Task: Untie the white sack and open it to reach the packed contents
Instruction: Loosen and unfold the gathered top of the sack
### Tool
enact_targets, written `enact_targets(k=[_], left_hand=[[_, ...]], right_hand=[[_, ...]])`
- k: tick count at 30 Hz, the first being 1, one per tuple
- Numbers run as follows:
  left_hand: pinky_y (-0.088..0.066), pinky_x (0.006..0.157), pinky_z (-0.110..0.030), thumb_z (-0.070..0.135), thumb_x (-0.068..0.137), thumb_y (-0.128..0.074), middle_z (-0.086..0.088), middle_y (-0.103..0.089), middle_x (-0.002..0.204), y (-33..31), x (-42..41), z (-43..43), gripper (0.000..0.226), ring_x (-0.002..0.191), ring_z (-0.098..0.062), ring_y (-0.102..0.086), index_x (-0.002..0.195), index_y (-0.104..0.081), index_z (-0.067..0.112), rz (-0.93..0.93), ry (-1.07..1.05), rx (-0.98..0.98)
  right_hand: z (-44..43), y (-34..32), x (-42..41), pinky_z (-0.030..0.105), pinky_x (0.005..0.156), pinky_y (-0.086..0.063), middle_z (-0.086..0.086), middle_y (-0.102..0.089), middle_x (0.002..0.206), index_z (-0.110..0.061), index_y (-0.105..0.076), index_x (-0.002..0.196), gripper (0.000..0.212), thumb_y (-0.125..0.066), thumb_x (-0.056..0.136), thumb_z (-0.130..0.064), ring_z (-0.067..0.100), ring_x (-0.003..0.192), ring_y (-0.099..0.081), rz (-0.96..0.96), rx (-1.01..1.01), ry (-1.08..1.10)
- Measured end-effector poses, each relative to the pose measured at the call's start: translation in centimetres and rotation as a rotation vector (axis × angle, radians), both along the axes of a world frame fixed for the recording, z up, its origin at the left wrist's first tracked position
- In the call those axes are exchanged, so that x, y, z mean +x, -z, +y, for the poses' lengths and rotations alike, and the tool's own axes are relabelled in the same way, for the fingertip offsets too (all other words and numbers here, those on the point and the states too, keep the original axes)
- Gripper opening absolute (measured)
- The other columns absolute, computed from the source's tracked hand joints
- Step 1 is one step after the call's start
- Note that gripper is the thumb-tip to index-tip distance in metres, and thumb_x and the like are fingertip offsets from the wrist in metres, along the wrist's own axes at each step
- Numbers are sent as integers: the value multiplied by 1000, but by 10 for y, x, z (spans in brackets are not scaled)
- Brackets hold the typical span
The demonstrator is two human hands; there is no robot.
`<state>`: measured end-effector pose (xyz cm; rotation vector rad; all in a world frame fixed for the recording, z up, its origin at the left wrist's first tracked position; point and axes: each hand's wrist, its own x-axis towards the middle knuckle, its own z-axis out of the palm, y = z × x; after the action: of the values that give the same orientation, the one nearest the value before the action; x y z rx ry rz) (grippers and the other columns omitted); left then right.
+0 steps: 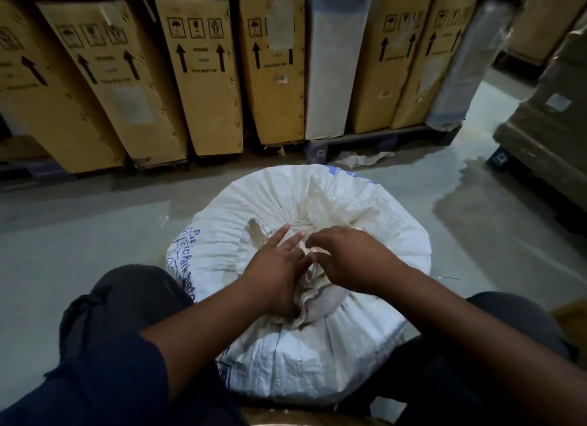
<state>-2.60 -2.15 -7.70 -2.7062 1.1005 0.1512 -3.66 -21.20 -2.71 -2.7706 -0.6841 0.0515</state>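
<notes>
A bulging white woven sack (359,346) with blue print stands on the floor between my knees. Its top is gathered into a bunched, creased neck (313,286) at the centre. My left hand (273,273) lies on the left side of the gathered cloth, fingers spread and pointing away, its palm pressing the bunch. My right hand (346,257) is curled over the neck from the right, fingertips pinching the cloth or tie near the knot. The tie itself is hidden under my fingers.
A row of tall cardboard boxes (203,76) with arrow marks leans on pallets behind the sack. More wrapped cartons (546,146) stand at the right. Grey concrete floor (79,228) lies around the sack, with a wet patch (470,197) at the right. My dark-trousered knees flank the sack.
</notes>
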Motion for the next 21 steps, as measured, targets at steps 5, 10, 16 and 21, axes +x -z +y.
enact_targets(k=[5,10,16,21], left_hand=[[29,121,-52,61,73,-54,3,-72,94,-1,-8,-8,59,129,-23,-58,115,-72,23,47,-28,17],[29,119,-57,64,77,-62,0,-63,79,-12,-21,-20,51,100,-23,-66,98,-73,19,140,-51,158],[17,124,-61,93,63,-66,-22,-33,164,-23,-28,-20,132,159,-32,-18,158,-35,7,306,-55,266],[-6,128,-56,45,104,-42,-6,-49,158,-24,-6,-16,52,150,-27,-37,152,-48,26,322,-120,110]], right_hand=[[-27,34,20,38,115,-28,3,-62,132,-26,-60,132,43,-61,93,-43,26,130,-52,161,-340,31],[-39,43,14,45,127,-3,2,-41,162,-32,-36,157,78,-67,89,-54,19,156,-22,418,-435,14],[-21,39,-1,53,123,-16,6,-63,134,-27,-53,139,55,-66,87,-37,29,140,-44,292,-633,-142],[-12,33,-3,40,79,-53,6,-67,110,-22,-68,109,21,-58,91,-23,33,104,-66,240,-356,-92]])
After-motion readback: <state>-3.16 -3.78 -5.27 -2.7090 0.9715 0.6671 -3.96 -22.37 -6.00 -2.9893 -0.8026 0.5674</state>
